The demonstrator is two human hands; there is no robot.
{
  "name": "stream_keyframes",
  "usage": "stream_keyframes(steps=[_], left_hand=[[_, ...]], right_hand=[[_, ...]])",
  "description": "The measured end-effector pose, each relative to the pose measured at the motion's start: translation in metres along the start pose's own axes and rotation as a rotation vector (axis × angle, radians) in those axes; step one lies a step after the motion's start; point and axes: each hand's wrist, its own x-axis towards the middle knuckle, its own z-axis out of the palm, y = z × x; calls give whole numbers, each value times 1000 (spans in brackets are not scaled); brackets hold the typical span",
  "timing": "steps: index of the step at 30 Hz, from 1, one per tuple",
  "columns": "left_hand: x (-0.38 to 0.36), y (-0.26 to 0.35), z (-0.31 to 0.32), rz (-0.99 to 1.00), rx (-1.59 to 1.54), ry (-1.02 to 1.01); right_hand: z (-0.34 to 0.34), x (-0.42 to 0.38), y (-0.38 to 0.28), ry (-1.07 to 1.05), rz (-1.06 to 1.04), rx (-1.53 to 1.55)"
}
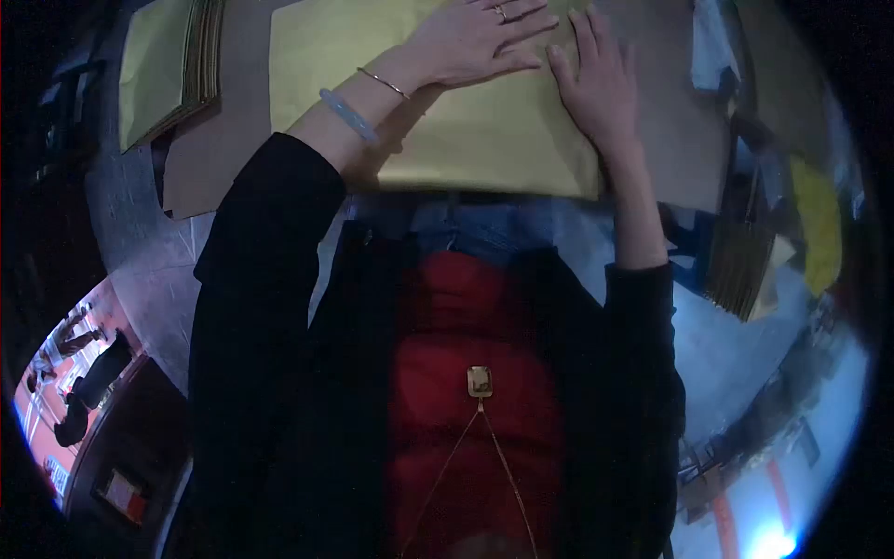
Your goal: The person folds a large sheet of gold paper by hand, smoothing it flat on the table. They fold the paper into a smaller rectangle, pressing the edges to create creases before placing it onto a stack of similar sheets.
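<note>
Both hands [535, 56] flat on yellow sheet [466, 130]

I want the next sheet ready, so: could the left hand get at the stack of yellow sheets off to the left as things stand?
Probably yes. The left hand lies flat on the yellow sheet, and only bare cardboard shows between it and the stack.

Yellow paper sheet [484, 140]: matt, smooth, thin, flat under left hand [475, 42] and right hand [601, 84]; brown board [219, 149] beneath sheet: dull, card-like; stack of sheets [172, 65] left of sheet: same matt yellow paper, layered edges; left wrist: thin metal bangle [384, 84], glossy, plus pale translucent bracelet [349, 115], smooth, polished; sleeves: dark matt cloth
</note>
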Motion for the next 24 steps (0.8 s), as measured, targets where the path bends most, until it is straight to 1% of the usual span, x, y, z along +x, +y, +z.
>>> stream_keyframes(steps=[8,9,10,12,14,16,17,18,19,20,21,23,24], left_hand=[[2,-2,-1,31,-83,-1],[1,1,-2,34,-89,-1],[5,-1,1,38,-96,-3],[2,-1,-4,52,-113,-9],[3,-3,-2,72,-136,-18],[8,-5,2,87,-153,-25],[7,-5,0,98,-159,-30],[14,-2,-2,108,-167,-40],[3,7,-12,124,-175,-48],[6,10,-11,139,-181,-55],[3,4,-13,154,-186,-61],[1,3,-17,181,-186,-68],[0,3,-19,188,-184,-72]], right_hand=[[-22,-21,-7,-5,-111,51],[-29,-33,-7,-95,-114,-42],[-37,-44,-7,-99,-108,-43],[-57,-63,-13,-211,-114,-46],[-81,-79,-15,-246,-126,-43],[-93,-92,-7,-208,328,587],[-95,-102,-8,-204,340,587],[-89,-111,-7,-238,570,710],[-84,-124,-17,-262,802,830],[-83,-126,-23,-240,857,1018],[-78,-130,-24,-229,870,1020],[-74,-134,-26,-323,893,1343],[-77,-132,-28,-317,927,1348]])
